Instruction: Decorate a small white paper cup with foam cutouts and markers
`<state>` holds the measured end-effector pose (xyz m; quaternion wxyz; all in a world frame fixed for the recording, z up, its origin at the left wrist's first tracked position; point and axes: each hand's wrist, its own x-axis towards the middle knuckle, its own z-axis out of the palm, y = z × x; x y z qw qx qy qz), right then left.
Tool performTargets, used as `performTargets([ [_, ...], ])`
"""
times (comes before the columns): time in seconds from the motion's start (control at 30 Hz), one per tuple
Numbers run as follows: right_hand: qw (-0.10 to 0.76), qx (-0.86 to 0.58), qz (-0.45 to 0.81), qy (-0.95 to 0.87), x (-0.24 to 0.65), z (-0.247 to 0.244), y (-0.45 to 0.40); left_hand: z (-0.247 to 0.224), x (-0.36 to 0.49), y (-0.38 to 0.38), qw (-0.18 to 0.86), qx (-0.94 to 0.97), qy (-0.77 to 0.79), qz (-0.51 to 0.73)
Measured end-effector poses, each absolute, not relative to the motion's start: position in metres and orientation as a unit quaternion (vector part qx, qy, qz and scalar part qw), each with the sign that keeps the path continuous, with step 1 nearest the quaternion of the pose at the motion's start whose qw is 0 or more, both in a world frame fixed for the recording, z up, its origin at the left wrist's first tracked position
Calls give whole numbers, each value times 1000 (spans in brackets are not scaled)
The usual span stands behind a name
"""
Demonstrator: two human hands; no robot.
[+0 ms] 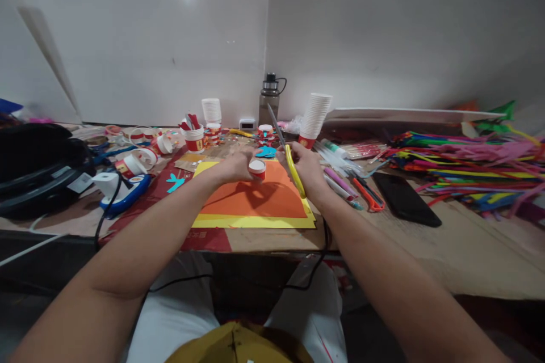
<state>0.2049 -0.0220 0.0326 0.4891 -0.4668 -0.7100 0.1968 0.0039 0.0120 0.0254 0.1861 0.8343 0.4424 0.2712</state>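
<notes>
My left hand is closed around the side of a small red and white paper cup piece, just above the orange paper. My right hand grips a pair of scissors with yellow handles, the blades pointing up and away from me. Between and beyond my hands lie blue paper cutouts. Under the orange sheet, yellow paper shows at the edges. A light blue cutout rests on the table to the left.
Stacked paper cups, a dark water bottle and a cup of red pieces stand at the back. On the right are markers, an orange-handled cutter, a phone and colourful pipe cleaners. A power strip sits left.
</notes>
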Motion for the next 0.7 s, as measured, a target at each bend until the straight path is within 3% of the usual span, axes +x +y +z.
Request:
performTargets([
  [0.17, 497, -467, 239, -691, 202, 31, -23, 24, 0, 18, 258, 803, 477, 247],
  [0.3, 519, -444, 326, -653, 199, 31, -26, 25, -3, 22, 390, 732, 419, 370],
  [0.47, 499, -427, 322, -682, 201, 35, -30, 36, 2, 18, 588, 546, 303, 514],
  [0.7, 471, -392, 293, -734, 197, 35, -31, 49, 4, 13, 669, 365, 252, 596],
])
